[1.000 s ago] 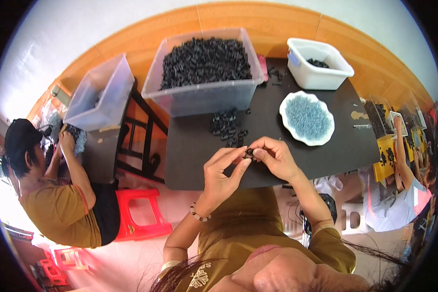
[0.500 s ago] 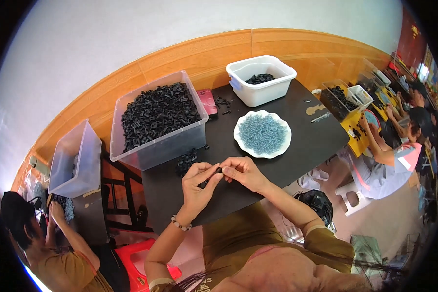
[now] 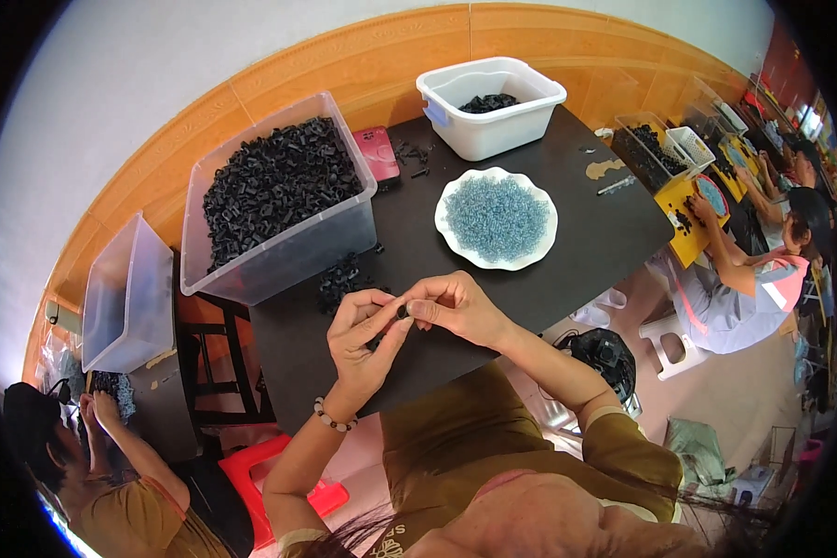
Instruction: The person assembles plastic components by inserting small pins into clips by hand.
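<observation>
My left hand (image 3: 365, 339), a beaded bracelet on its wrist, pinches a small black plastic part (image 3: 402, 313) between thumb and fingers. My right hand (image 3: 459, 312) meets it there, thumb and forefinger pressed together against the same part. Whether the right fingertips also hold something tiny is hidden. Just beyond the hands lies a loose heap of black parts (image 3: 338, 285) on the dark table (image 3: 409, 232). A white wavy-rimmed plate (image 3: 498, 264) stands farther right, full of small clear bluish pieces (image 3: 496, 219).
A clear bin (image 3: 298, 253) heaped with black parts stands at the left, beside a pinkish-red flat case (image 3: 377, 153). At the back is a white tub (image 3: 493, 139) with black parts. Co-workers sit at left and right. A red stool (image 3: 251, 465) stands below left.
The view has tilted, so the table and its contents sit higher and a little left. Both hands stay together at the black part, with the fingers slightly shifted.
</observation>
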`<act>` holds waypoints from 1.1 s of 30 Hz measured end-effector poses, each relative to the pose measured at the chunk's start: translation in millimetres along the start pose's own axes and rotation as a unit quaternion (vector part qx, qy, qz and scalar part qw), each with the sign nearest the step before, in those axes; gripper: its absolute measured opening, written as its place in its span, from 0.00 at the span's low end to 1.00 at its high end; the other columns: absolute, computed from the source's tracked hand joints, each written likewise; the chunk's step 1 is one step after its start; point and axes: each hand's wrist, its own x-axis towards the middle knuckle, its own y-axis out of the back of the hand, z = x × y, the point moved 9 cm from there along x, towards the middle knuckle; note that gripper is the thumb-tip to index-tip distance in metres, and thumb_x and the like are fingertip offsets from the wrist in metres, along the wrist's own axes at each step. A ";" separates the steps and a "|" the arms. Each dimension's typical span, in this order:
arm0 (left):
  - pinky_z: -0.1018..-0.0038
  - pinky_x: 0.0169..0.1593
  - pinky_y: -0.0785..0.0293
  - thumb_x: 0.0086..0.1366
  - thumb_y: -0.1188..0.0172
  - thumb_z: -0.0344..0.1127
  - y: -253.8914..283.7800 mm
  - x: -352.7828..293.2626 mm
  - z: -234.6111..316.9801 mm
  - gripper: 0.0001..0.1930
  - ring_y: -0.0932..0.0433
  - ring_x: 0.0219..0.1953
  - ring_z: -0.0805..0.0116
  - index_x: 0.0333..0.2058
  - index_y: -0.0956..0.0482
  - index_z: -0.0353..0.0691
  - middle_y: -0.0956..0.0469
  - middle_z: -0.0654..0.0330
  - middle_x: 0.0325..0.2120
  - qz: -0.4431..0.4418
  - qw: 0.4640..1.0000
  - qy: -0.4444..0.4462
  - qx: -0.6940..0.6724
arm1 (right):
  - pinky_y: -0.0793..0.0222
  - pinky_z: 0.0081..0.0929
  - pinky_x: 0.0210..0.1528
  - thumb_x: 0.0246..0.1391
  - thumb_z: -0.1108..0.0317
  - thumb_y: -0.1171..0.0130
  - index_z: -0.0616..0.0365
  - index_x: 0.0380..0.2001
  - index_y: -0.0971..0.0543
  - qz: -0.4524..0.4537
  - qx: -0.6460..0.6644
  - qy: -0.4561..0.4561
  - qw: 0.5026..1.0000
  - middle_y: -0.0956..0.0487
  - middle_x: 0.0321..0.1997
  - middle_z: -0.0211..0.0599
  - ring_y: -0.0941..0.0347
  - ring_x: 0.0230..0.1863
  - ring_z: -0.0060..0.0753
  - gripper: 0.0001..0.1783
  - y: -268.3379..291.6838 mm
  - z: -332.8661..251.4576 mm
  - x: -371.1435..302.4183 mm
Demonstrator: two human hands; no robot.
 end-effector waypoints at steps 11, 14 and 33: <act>0.83 0.35 0.23 0.61 0.35 0.20 11.6 -4.9 -23.5 0.11 0.19 0.29 0.76 0.44 0.16 0.31 0.17 0.56 0.38 0.043 0.980 0.176 -0.077 | 0.27 0.22 0.38 0.57 0.74 0.36 0.60 0.38 0.16 0.230 -0.427 0.106 0.868 0.16 0.35 0.37 0.21 0.34 0.25 0.06 72.5 -77.9 -33.4; 0.83 0.35 0.24 0.61 0.34 0.21 6.8 -7.5 -29.0 0.11 0.20 0.30 0.77 0.42 0.16 0.32 0.17 0.57 0.37 0.017 0.976 0.192 -0.103 | 0.25 0.32 0.35 0.56 0.73 0.37 0.58 0.39 0.17 0.287 -0.566 0.096 0.767 0.18 0.36 0.43 0.21 0.36 0.42 0.07 115.7 -101.9 -49.1; 0.83 0.34 0.26 0.56 0.29 0.23 -8.0 -1.2 -27.2 0.11 0.24 0.29 0.81 0.40 0.14 0.35 0.18 0.62 0.34 -0.082 0.985 0.150 -0.022 | 0.27 0.37 0.36 0.49 0.73 0.32 0.58 0.35 0.19 0.107 -0.657 0.059 0.744 0.20 0.34 0.39 0.24 0.39 0.46 0.09 87.3 -72.7 -41.1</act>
